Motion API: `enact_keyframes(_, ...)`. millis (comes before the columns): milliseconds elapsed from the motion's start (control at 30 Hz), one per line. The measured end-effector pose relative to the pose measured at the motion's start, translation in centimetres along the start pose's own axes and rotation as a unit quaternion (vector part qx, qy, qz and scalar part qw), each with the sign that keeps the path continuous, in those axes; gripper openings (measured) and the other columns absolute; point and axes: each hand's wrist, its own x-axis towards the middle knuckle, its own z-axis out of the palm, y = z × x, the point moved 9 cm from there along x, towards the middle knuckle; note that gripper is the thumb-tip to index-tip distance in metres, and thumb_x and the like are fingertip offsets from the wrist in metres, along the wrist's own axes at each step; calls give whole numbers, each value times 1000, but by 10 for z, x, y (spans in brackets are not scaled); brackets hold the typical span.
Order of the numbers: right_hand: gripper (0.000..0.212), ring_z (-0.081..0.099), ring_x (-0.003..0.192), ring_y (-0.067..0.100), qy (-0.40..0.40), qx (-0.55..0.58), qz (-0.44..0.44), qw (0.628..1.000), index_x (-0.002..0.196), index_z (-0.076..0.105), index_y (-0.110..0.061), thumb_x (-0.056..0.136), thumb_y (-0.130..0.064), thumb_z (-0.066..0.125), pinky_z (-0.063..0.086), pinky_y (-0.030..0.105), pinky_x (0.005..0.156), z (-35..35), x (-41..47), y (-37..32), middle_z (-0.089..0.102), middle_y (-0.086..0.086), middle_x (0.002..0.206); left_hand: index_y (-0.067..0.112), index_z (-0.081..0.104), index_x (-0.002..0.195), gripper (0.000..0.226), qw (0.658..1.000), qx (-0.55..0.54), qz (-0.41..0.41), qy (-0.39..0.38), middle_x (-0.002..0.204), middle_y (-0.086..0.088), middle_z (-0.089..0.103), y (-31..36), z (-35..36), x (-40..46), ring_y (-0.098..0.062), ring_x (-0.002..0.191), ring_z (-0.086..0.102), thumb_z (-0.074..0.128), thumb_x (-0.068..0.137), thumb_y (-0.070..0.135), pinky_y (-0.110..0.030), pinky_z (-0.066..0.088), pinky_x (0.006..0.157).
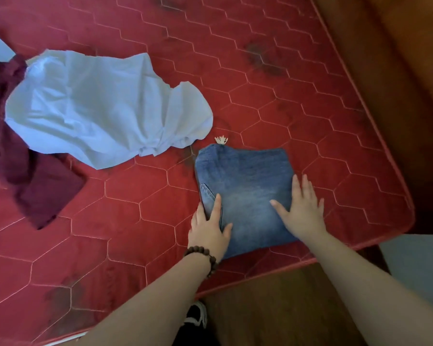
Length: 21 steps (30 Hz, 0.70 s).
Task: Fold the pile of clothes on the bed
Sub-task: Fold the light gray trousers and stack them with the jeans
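A folded pair of blue jeans lies flat on the red quilted bed, near its right corner and close to the near edge. Both hands rest palm-down on the denim. The left hand, with a bead bracelet at the wrist, sits on the near left edge of the jeans beside a pocket seam; its fingers are extended and held loosely together, the thumb out to the right. The right hand lies on the jeans' right side, its fingers spread flat and pointing away, the outermost reaching past the denim's right edge onto the bed. Neither hand pinches any cloth.

Further left and farther off, a crumpled light blue shirt lies unfolded, well apart from the hands. A dark maroon garment lies partly under the shirt's left side and reaches toward the near left.
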Motion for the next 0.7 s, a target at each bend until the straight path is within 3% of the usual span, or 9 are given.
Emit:
enact_keyframes(67, 74, -7, 148, 24, 52, -100, -61, 992, 152, -1, -24, 94, -60, 28, -5, 56, 114, 7, -14, -24, -9, 7, 160, 46, -8, 147, 73, 1000, 12, 8, -12, 159, -10, 0, -2, 1, 0, -28, 146, 6, 43, 94, 51, -44, 21, 116)
enact_keyframes(133, 68, -1, 148, 24, 72, -123, -86, 986, 153, 9, -20, 97, -53, 29, -5, 57, 114, 18, -29, -45, 0, 8, 161, 45, -6, 148, 73, 999, 7, 28, -27, 160, -7, -3, -3, -3, 0, -26, 147, 2, 45, 95, 49, -43, 17, 118)
enact_keyframes(333, 64, -4, 148, 21, -32, -83, -117, 989, 153, 3, -22, 99, -51, 20, 0, 49, 118, 41, -66, -99, -3, 6, 161, 33, 5, 151, 69, 999, 14, 27, 31, 160, -2, 6, -37, -60, -18, -19, 147, 5, 46, 96, 39, -41, 19, 118)
enact_keyframes(433, 72, 1, 148, 22, -60, -82, -160, 982, 153, 4, -24, 91, -60, 2, 5, 47, 118, 34, -99, -148, 1, 7, 161, 30, 7, 152, 67, 996, 45, 3, 77, 159, -2, 13, -64, -112, -46, -19, 147, 8, 43, 97, 40, -41, 19, 118)
enact_keyframes(700, 60, 13, 147, 23, -63, -66, -305, 948, 153, 9, -29, 100, -49, 29, 13, 45, 118, -6, -184, -338, 4, 8, 161, 26, 12, 152, 64, 965, 100, -119, 211, 157, -2, 20, -204, -291, -160, -19, 147, 8, 39, 96, 44, -39, 13, 118)
